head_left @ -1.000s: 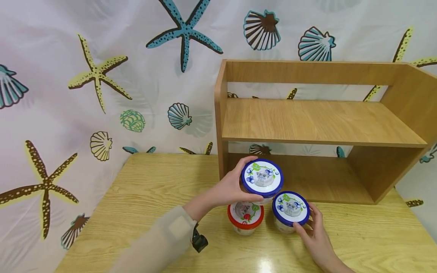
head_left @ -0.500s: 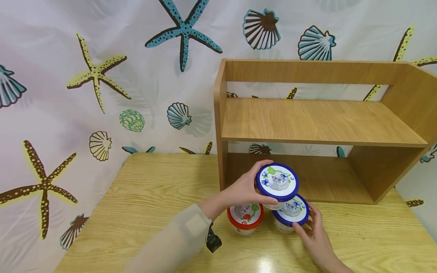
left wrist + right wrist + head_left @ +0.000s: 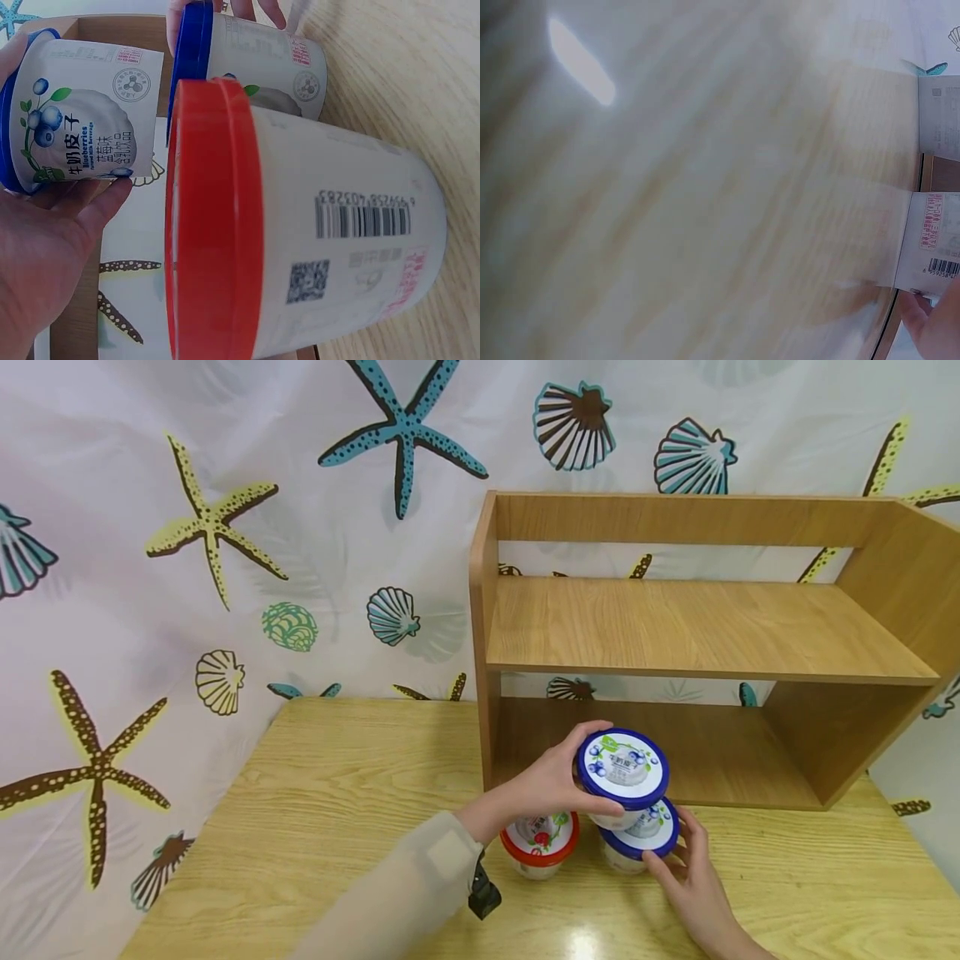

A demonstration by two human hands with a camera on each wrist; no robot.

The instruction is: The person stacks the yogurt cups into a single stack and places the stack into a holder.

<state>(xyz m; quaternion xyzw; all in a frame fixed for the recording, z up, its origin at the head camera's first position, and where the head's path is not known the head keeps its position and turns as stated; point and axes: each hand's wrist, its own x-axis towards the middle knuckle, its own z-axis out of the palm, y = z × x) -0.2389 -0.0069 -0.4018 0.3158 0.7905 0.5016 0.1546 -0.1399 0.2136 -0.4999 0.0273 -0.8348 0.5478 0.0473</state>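
My left hand point(image 3: 551, 787) grips a blue-lidded blueberry tub point(image 3: 622, 767) by its side, thumb in front. It is held up, partly covering a second blue-lidded tub point(image 3: 651, 833) in the head view; the left wrist view shows the held tub point(image 3: 82, 112) apart from that second tub point(image 3: 262, 67). The second tub stands on the table, held at its right side by my right hand point(image 3: 693, 881), thumb at the front. Just left of it stands a red-lidded tub point(image 3: 542, 843), large in the foreground of the left wrist view.
A two-level wooden shelf point(image 3: 705, 627) stands behind the tubs. The wooden table point(image 3: 330, 777) runs to its left and in front. Behind everything hangs a cloth point(image 3: 322, 527) printed with shells and starfish.
My left hand has carried the held blue-lidded tub rightward and slightly down in the view, from above the red-lidded tub to over the second blue one. My right hand stays put.
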